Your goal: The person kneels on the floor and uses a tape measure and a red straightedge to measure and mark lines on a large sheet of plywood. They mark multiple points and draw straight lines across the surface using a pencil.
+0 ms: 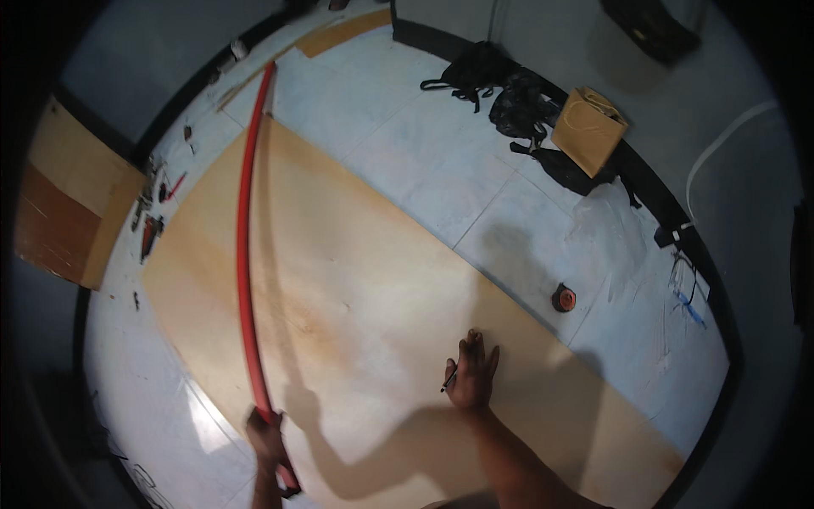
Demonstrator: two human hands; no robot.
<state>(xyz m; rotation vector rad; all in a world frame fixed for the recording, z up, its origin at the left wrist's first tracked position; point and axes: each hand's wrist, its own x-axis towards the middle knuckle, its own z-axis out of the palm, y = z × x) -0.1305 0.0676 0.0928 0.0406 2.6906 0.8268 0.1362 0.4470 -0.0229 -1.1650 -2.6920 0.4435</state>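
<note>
A large plywood sheet [365, 288] lies flat on the tiled floor. A long red straightedge [244, 229] runs along its left part, from the far wall toward me. My left hand [268, 433] grips the near end of the red straightedge. My right hand [471, 373] rests palm down on the plywood and holds a pencil [448, 382] between its fingers.
A small red and black round tool [564, 298] sits on the tiles right of the sheet. A brown paper bag [588, 130] and black bags [509, 93] lie by the far wall. Hand tools [151, 216] are scattered at the left, beside leaning boards [68, 204].
</note>
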